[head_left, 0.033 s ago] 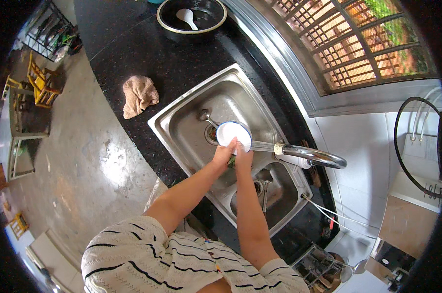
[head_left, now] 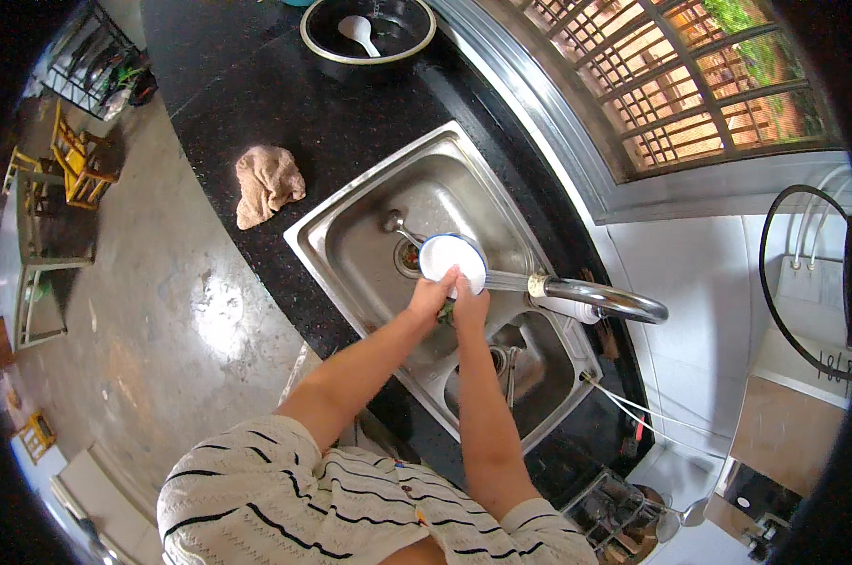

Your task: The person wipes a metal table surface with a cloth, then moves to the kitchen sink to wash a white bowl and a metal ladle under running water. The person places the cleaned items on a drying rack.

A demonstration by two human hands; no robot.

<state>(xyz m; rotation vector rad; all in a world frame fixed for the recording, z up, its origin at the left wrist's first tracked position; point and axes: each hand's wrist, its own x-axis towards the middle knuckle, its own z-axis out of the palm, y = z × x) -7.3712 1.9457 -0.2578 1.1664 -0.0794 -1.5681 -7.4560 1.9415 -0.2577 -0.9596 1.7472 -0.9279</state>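
My left hand [head_left: 431, 296] and my right hand [head_left: 471, 305] are both closed on the near edge of a white bowl [head_left: 451, 256] with a blue rim. The bowl is held over the larger basin of a steel double sink [head_left: 350, 247]. A stream of water runs from the curved chrome faucet [head_left: 624, 303] toward the bowl and my right hand. Beyond the bowl, a metal ladle [head_left: 395, 222] lies in the basin beside the drain [head_left: 408, 258], where small coloured scraps sit. Something green shows partly under my hands; its kind is hidden.
Metal utensils [head_left: 511, 372] rest in the smaller basin. A crumpled tan cloth [head_left: 269, 185] lies on the black counter [head_left: 219, 104], left of the sink. Farther back stands a black basin [head_left: 318, 47] with a white rice paddle [head_left: 359, 33]. A wire rack [head_left: 605, 513] is at the lower right.
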